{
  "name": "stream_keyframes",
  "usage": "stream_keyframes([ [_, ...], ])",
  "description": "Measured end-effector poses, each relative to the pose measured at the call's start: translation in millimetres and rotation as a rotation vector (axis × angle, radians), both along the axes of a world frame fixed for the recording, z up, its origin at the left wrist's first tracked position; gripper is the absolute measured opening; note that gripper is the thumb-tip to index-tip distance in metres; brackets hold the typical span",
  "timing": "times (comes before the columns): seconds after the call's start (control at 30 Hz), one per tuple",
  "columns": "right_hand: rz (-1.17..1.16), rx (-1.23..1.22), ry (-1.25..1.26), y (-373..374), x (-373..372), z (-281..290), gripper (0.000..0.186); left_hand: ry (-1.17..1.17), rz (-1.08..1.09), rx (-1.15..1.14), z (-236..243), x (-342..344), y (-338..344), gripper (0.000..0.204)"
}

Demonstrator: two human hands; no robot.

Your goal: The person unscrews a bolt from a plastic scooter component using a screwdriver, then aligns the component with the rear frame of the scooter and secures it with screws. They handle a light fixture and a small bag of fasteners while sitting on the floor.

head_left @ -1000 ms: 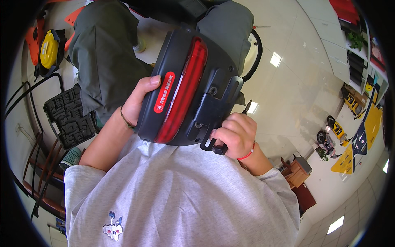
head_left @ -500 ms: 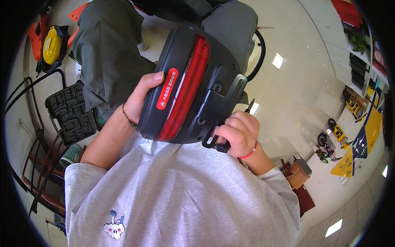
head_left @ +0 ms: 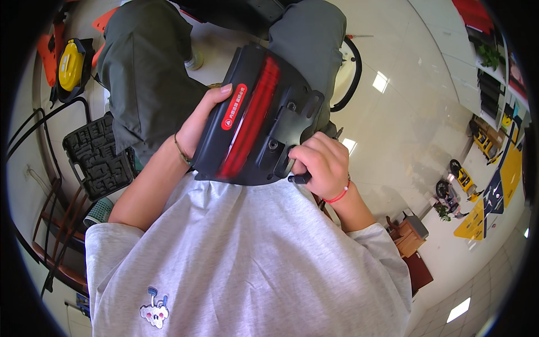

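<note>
A black plastic housing [head_left: 255, 121] with a long red light strip and a red oval label rests on my lap, against my grey shirt. My left hand [head_left: 201, 121] grips its left edge, thumb over the front near the label. At the lower right corner of the housing my right hand [head_left: 317, 163] is closed around a small black tool handle, next to a black bracket with screw holes. A red cord circles my right wrist. The tool's tip is hidden by my fingers.
My legs in olive trousers [head_left: 149, 73] stretch ahead. An open black tool case [head_left: 98, 154] lies on the floor at left, a yellow and black device [head_left: 70, 64] beyond it. A black hoop [head_left: 351, 73] lies at right on glossy tiles. Wooden chair legs [head_left: 53, 224] stand lower left.
The housing has tilted and shifted slightly left in my lap. My right hand has slid a little to the right along its lower corner, still closed on the tool.
</note>
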State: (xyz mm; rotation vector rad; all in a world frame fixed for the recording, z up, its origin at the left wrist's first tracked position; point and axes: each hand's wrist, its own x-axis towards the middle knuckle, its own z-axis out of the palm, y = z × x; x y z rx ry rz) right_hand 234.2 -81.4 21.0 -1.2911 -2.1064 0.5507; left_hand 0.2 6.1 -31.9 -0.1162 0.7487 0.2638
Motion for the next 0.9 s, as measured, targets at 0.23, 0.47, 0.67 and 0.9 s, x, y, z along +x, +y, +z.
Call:
stream_keyframes([
  [0.23,-0.013,0.007,-0.049,-1.3,11.9,8.0,0.035,-0.059,0.043,-0.03,4.4,17.2,6.5,0.059],
  [0.47,-0.047,-0.076,-0.081,-4.1,15.6,-1.9,0.036,0.0,-0.252,0.262,-21.0,35.5,19.9,0.061],
  [0.67,-0.061,-0.15,-0.017,-16.9,17.3,-20.8,0.036,0.278,-0.439,0.664,1.7,36.8,28.4,0.054],
  [0.9,-0.061,-0.131,-0.017,-12.0,14.0,-21.5,0.037,0.538,-0.267,1.157,7.2,43.8,5.8,0.05],
])
